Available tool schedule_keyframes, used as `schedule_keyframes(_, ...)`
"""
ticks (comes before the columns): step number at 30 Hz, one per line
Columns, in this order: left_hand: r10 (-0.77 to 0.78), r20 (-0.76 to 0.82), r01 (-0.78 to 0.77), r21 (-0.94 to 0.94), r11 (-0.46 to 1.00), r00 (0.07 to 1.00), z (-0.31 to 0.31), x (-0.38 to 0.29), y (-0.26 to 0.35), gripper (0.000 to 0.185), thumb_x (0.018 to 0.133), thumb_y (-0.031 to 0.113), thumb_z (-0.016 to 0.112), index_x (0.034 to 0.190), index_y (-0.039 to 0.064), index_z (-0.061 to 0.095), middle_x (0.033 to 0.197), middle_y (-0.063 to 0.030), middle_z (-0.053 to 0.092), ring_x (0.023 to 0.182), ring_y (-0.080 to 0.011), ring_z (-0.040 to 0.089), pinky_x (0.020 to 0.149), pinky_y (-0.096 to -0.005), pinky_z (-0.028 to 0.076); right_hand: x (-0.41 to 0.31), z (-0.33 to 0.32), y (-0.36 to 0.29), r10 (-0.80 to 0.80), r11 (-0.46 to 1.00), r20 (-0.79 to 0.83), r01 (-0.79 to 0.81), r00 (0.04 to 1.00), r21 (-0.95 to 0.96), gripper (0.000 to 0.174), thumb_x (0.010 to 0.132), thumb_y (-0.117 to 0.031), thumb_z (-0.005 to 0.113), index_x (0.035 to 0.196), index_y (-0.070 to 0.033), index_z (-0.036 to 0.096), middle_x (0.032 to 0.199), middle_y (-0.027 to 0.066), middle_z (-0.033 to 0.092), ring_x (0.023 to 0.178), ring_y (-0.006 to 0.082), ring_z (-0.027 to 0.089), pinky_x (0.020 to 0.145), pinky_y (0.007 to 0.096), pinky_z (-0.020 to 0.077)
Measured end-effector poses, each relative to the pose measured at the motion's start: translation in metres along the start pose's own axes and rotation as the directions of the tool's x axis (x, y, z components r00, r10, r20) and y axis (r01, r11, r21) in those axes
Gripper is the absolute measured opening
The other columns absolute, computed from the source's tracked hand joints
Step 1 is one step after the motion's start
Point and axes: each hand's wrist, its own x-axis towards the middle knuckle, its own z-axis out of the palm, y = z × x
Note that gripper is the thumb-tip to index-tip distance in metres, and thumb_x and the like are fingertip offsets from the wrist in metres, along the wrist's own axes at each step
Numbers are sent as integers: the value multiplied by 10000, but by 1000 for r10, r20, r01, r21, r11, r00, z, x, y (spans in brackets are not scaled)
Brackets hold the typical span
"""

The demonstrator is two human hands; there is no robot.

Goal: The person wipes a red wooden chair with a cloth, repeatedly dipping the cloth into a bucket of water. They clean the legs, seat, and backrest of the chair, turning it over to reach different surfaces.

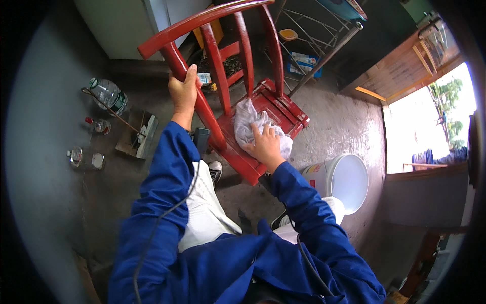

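A red-painted wooden chair (281, 110) stands tilted before me, its paint worn in places along the seat and top rail. My left hand (184, 93) is wrapped around one side post of its slatted backrest, below the top rail. On the seat lies a crumpled pale cloth (245, 117). My right hand (265, 144) presses on this cloth with fingers bent and somewhat spread, holding it against the seat. The cloth hides part of the seat boards, and the chair's legs are mostly out of sight beneath.
To the right stands a white plastic bucket (317, 180) near my knee. On the left floor are a large plastic bottle (110, 95), a small red-capped bottle (101, 126), a clear container (85, 159) and a long-handled dustpan (131, 142). A metal-framed stand (322, 66) rises behind the chair.
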Motion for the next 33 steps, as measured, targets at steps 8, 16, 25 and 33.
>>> schedule_keyframes(8,56,-49,-57,-15,998,997,1,-5,-2,228,852,214,637,903,61,476,617,-13,537,481,-94,512,453,-229,412,65,71,-8,-80,996,-213,88,974,31,603,846,-312,530,1370,-76,349,1397,198,341,1313,392,276,1050,525,233)
schedule_keyframes(16,62,-52,-61,20,998,997,2,-5,5,207,848,203,632,882,50,495,624,-19,548,504,-97,515,476,-222,410,36,80,3,-447,859,-178,476,877,187,396,775,-91,545,1170,-88,566,1252,77,519,1180,317,439,954,428,354)
schedule_keyframes(25,46,-83,-45,7,999,995,7,-9,5,224,842,209,644,896,45,501,630,-19,550,506,-96,518,475,-227,414,17,60,17,-517,849,-34,517,855,108,450,732,-23,543,1180,-70,558,1321,83,463,1283,321,359,1036,426,309)
schedule_keyframes(33,76,-51,-76,8,997,996,2,-7,5,217,839,217,649,875,54,510,640,-18,557,513,-98,525,480,-233,421,78,68,13,-616,783,-217,618,757,-70,491,707,-8,518,1183,-113,573,1249,78,505,1135,287,459,932,399,380)
